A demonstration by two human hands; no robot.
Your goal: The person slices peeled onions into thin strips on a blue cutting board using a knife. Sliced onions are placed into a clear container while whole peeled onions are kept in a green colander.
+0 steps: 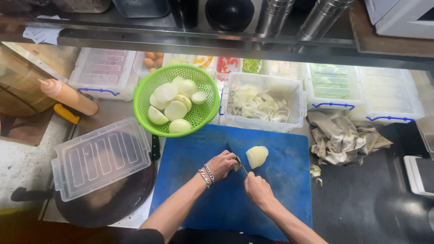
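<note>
Left hand [221, 163] grips a small onion piece [237, 164]; right hand [257, 189], closed on knife [243, 168], cuts it. Onion half [257, 157] lies at one o'clock, nearer the right hand.

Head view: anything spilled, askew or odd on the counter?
Minor only: onion scraps lie off the blue cutting board, a crumpled cloth sits beside it, and a loose container lid rests askew over a dark round pan.

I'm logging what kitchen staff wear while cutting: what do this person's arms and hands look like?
Both forearms are bare, with no gloves. The left hand has two silver chain bracelets at the wrist. The right hand wears nothing visible. A dark sleeve edge shows near the left upper arm.
</note>
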